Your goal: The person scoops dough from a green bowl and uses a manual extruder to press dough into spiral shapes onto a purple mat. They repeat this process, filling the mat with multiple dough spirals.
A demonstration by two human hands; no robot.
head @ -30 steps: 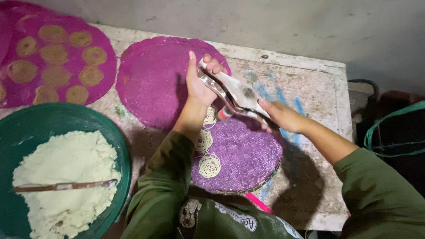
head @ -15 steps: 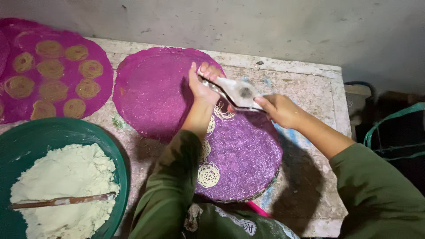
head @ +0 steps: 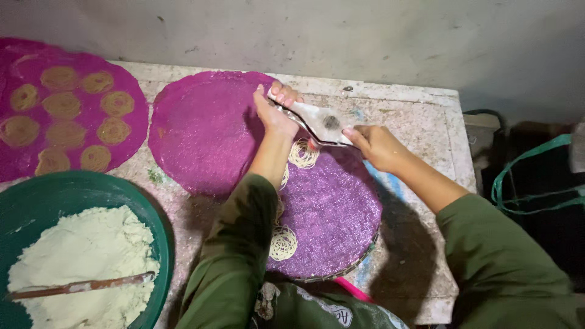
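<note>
Looking down from the head cam, closest in is a big green basin (head: 159,244) full of pale flour dough (head: 79,268), with a wooden stick (head: 79,285) lying across it, parked at the person's left, probably so refills are just a reach away.

Right in front sits a round purple woven tray (head: 341,225) on the worn stone table (head: 426,122). A small coil of thin noodle strands (head: 283,242) sits near its front edge, and another noodle nest (head: 303,153) is right under the press, so the nests seem to be laid out in a row with gaps so they don't stick together.

Both hands are clamped on a metal hand press (head: 320,122), held level just above the far edge of that tray. The left hand (head: 274,113) wraps one end with fingers curled over the top, the right hand (head: 375,145) grips the handle end, pretty close together. Looks like a two-handed squeeze hold, kept low so the strands drop neatly onto the nest below.

Just beyond is a bare magenta tray (head: 201,131), partly tucked under the purple one. Further left, a third magenta tray (head: 131,131) is already covered in tan noodle rounds (head: 61,105), pushed out of the way against the wall (head: 365,36).
</note>
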